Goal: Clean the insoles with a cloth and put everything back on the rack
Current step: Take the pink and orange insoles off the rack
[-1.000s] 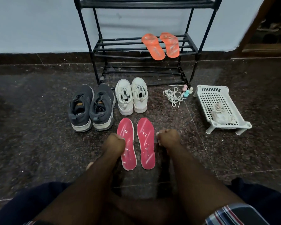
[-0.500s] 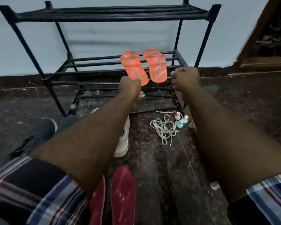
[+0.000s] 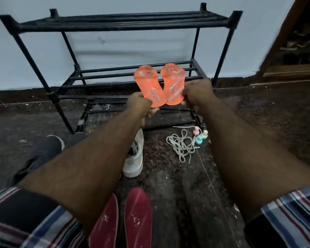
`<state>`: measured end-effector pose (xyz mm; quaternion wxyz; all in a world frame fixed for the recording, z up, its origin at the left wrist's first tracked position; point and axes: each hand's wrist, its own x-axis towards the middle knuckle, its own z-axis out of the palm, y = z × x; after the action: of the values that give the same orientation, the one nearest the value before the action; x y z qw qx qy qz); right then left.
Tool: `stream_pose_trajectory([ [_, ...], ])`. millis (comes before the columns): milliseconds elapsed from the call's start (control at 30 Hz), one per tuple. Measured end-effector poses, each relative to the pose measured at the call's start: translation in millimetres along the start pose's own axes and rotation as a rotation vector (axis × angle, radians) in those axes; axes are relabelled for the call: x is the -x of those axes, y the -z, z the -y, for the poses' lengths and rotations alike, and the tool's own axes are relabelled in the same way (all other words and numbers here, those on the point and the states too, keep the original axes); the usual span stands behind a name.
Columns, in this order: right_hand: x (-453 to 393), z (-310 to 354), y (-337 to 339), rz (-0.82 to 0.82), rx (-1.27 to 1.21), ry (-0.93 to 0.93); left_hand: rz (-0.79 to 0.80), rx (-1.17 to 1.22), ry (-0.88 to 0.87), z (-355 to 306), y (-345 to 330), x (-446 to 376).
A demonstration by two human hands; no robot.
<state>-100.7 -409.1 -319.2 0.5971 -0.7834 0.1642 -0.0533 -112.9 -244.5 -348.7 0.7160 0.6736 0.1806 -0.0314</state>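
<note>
So I've got the two bright orange foam insoles, one per hand. The left orange insole [image 3: 149, 86] is pinched at its heel end by my left hand [image 3: 140, 104], fingers curled under it and thumb on top. The right orange insole [image 3: 174, 85] is gripped the same way at the heel by my right hand [image 3: 198, 94]. Both are tilted up with the toe ends pointing away from me, and their heel ends overlap a bit in the middle. They're speckled with whitish dirt and hang right over the front edge of the middle shelf of the black metal shoe rack [image 3: 115, 22]; I can't tell if the toes touch the bars.

Down near my lap, a pair of dark red insoles [image 3: 138, 217] lies flat on the dark speckled stone floor [image 3: 177, 185], side by side, also spotted with white marks. Just past them is one white sneaker [image 3: 135, 158], mostly hidden behind my left forearm. Further left is a dark grey sneaker [image 3: 43, 154], also partly hidden. To the right of the white one sits a loose tangle of white shoelaces [image 3: 182, 145], and right beside that, three little pastel bottles [image 3: 200, 135] in pink, teal and cream.
</note>
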Motion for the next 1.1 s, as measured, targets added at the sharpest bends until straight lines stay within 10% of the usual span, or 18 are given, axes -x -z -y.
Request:
stream_pose_trajectory([
  [533, 300.0, -199.9, 76.6, 0.222, 0.014, -0.618, 0.071, 0.026, 0.348, 237.8, 81.7, 282.4],
  [1100, 277.0, -223.7, 88.2, 0.063, 0.468, -0.535, 0.281, -0.944, 0.122, 239.0, 94.3, 291.3],
])
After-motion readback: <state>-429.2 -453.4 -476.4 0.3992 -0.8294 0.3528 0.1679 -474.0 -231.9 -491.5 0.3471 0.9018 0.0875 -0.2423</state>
